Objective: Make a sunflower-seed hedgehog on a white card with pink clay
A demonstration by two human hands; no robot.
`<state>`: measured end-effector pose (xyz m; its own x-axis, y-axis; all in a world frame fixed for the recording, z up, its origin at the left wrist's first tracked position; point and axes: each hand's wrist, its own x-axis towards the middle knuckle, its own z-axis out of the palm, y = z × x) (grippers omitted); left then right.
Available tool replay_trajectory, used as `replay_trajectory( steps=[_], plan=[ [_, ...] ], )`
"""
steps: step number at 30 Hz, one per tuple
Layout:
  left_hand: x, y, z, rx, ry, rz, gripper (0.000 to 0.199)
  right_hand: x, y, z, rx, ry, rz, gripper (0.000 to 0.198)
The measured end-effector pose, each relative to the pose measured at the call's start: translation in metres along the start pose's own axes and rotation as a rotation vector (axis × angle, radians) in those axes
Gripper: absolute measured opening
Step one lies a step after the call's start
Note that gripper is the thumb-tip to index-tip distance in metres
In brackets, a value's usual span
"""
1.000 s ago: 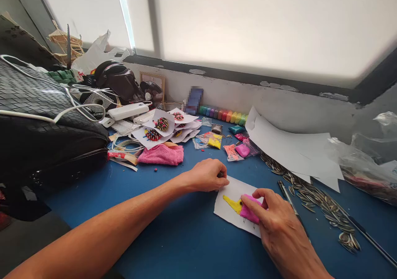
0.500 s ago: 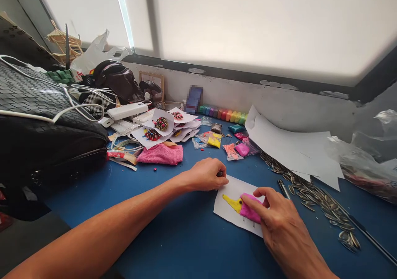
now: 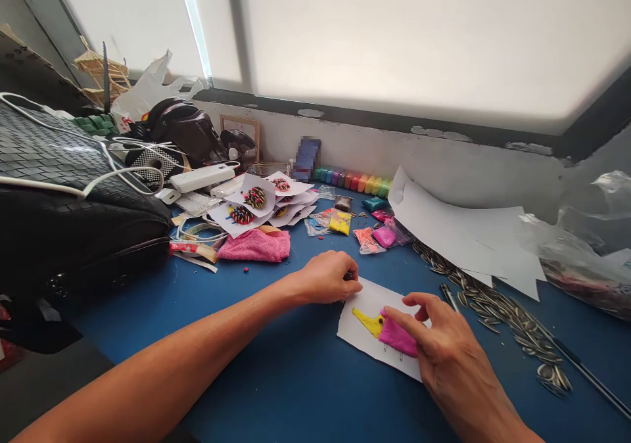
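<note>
A small sheet of white paper (image 3: 353, 330) lies on the blue table, bearing a flattened clay figure. Its yellow clay part (image 3: 365, 323) tapers to a point at the left and has a black dot near its wide end. Pink clay (image 3: 397, 338) joins it on the right, with small drawn marks below. My left hand (image 3: 331, 277) is closed at the paper's upper left corner, thumb and fingers pinching there; something dark shows in the curled fingers. My right hand (image 3: 444, 344) has its fingers apart, the index fingertip touching the pink clay's upper left edge.
Sunflower seeds (image 3: 522, 325) and a pen (image 3: 449, 297) lie to the right, near large white sheets (image 3: 458, 233). Behind are clay packets (image 3: 340, 222), a pink cloth (image 3: 256, 244) and papers with decorated clay figures (image 3: 255, 197). A black bag (image 3: 83, 213) stands left.
My right index finger has shifted slightly along the pink clay's upper left edge, and more of the pink shows. The left hand stays at the paper's corner.
</note>
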<state>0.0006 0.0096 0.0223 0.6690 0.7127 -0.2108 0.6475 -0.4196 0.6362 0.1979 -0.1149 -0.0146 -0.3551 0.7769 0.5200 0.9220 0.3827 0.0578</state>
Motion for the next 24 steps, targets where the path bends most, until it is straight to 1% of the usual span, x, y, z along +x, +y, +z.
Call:
replay_trajectory(
  steps=[8, 14, 24],
  plan=[
    [-0.001, 0.0015, -0.0002, 0.01, 0.003, -0.006, 0.013, 0.0035, -0.0036, -0.0028, -0.03, -0.039, -0.02, 0.045],
    [0.0008, -0.0005, 0.001, 0.014, 0.007, -0.005, 0.014, 0.0009, 0.0001, -0.0032, -0.008, 0.005, -0.019, 0.053],
    [0.0014, -0.0028, 0.0019, -0.003, 0.01, 0.002, 0.014, 0.0018, 0.0016, -0.0066, -0.035, -0.022, 0.0, 0.054]
  ],
)
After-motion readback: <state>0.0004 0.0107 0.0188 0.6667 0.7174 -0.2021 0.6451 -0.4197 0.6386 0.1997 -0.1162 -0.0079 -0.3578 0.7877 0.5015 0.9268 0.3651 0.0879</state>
